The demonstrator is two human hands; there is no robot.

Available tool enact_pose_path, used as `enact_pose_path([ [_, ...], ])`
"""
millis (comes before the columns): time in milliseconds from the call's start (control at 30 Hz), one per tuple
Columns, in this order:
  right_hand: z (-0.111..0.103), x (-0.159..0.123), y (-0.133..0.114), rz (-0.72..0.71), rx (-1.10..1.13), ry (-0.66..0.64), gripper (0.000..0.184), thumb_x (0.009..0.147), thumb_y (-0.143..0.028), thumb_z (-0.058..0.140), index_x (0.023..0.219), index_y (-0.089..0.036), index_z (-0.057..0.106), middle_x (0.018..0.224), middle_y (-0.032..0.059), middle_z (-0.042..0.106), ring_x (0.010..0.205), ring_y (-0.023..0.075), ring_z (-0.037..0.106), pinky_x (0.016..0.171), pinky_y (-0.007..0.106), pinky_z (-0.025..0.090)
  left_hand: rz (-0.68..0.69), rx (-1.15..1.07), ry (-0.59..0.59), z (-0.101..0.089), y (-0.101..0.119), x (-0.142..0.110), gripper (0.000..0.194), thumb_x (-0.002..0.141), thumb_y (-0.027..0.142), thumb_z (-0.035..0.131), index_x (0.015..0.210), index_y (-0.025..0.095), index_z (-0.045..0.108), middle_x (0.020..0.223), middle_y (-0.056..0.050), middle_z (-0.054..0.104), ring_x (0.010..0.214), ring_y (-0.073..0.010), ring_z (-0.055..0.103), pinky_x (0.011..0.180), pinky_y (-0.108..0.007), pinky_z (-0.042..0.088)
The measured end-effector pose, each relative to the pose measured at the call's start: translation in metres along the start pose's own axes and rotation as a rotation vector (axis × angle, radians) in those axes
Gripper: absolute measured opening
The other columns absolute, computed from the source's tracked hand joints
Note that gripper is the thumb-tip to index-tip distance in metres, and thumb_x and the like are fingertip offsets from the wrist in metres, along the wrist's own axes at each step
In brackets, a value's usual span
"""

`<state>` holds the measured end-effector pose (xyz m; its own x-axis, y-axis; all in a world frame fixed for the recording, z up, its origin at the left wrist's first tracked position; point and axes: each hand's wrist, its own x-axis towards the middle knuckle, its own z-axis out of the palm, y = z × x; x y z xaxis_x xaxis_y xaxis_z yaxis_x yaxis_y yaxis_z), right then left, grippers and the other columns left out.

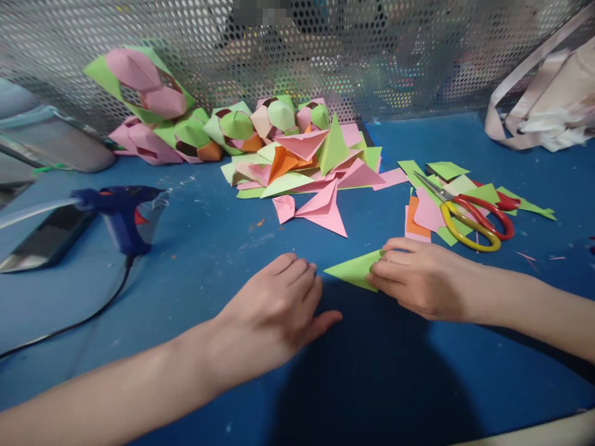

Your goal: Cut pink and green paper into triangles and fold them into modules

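Note:
My right hand (418, 275) grips a folded green paper triangle (351, 271) just above the table, its fingers over the paper's right end. The triangle's tip points left toward my left hand (279, 303). That left hand is closed with the fingers curled under and the thumb stuck out; nothing shows in it, and it is apart from the green paper. Beyond both hands lies a folded pink paper piece (323, 210). Behind it rises a heap of folded paper pieces (302, 167) in green, pink and orange.
Scissors (474, 214) with red and yellow handles rest on paper scraps (427, 210) at right. A blue glue gun (121, 214) with a cord stands at left beside a phone (51, 238). Several assembled paper balls (188, 133) line the perforated metal screen (409, 68). A ribbon (504, 118) hangs at upper right.

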<state>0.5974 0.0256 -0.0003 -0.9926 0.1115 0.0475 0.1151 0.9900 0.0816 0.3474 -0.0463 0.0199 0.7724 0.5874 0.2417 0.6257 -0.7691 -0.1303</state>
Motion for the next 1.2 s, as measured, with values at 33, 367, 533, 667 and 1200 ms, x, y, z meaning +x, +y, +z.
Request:
enact_pose_path([
  [33,0.0,0.0,0.0,-0.002,-0.008,-0.005,0.015,0.089,-0.01,0.048,0.084,-0.017,0.061,0.08,0.0036,0.054,0.071,0.0185,0.042,0.072,0.036,0.032,-0.024,0.001,0.026,-0.001,0.002,0.0,0.027,0.092,0.03,0.052,0.092,0.007,0.067,0.094,-0.019,0.07,0.088,-0.03,0.066,0.075,-0.046,0.056],
  [367,0.004,-0.001,-0.007,0.048,-0.07,0.064,0.021,0.091,-0.013,0.047,0.102,-0.012,0.064,0.127,0.0127,0.056,0.082,0.0196,0.049,0.074,0.035,0.041,0.03,-0.155,0.171,0.037,0.02,0.003,0.047,0.094,0.039,0.049,0.115,-0.002,0.057,0.112,-0.026,0.067,0.11,-0.0335,0.064,0.09,-0.043,0.058],
  [533,0.004,0.007,-0.009,0.015,-0.112,0.074,0.018,0.088,-0.015,0.049,0.095,-0.013,0.065,0.133,0.0168,0.055,0.086,0.0225,0.055,0.086,0.04,0.042,0.024,-0.125,0.2,0.041,0.019,0.005,0.049,0.094,0.043,0.047,0.11,-0.001,0.059,0.108,-0.025,0.068,0.103,-0.0338,0.067,0.085,-0.044,0.059],
  [667,0.003,0.012,-0.012,0.036,-0.166,0.043,0.019,0.089,-0.014,0.047,0.098,-0.014,0.063,0.129,0.0175,0.058,0.084,0.0237,0.058,0.088,0.042,0.041,0.017,-0.125,0.196,0.041,0.019,0.006,0.048,0.094,0.044,0.046,0.109,0.001,0.06,0.107,-0.024,0.068,0.101,-0.0332,0.067,0.084,-0.045,0.059],
  [1200,-0.013,-0.008,-0.017,0.349,-0.262,-0.046,0.023,0.073,-0.002,0.051,0.086,-0.012,0.067,0.092,0.0126,0.071,0.063,0.0222,0.061,0.085,0.043,0.038,-0.014,-0.109,0.116,0.037,0.019,0.006,0.046,0.093,0.048,0.045,0.097,0.006,0.063,0.113,-0.025,0.063,0.1,-0.0328,0.063,0.083,-0.046,0.057],
])
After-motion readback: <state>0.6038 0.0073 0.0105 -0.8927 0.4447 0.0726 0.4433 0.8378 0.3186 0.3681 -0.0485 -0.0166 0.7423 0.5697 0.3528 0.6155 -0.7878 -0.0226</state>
